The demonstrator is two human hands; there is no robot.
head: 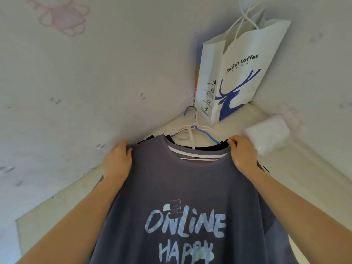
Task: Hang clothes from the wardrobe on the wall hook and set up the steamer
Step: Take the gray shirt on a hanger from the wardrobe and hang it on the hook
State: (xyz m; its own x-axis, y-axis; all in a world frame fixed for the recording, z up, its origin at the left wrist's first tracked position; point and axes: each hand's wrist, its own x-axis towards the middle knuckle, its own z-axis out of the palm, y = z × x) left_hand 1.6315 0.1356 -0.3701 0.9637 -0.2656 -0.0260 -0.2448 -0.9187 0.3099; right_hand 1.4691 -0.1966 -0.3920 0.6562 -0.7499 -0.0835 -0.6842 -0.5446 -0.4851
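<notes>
A grey-blue T-shirt (182, 187) with pale "ONLINE HAPPY" lettering hangs in front of me on a pale pink hanger (192, 128). A blue hanger (207, 134) with a black garment (209, 147) hangs right behind it. Both hanger tops reach up toward the wall corner; the hook itself is hard to make out. My left hand (117, 161) pinches the shirt's left shoulder. My right hand (243, 154) grips the right shoulder, its fingertips at the blue hanger's end. No steamer is in view.
A white paper bag (247, 73) with a blue deer print and "luckin coffee" lettering hangs by its handles above the hangers. A white wrapped pack (268, 135) sits on the ledge to the right. Pale patterned wallpaper covers the walls.
</notes>
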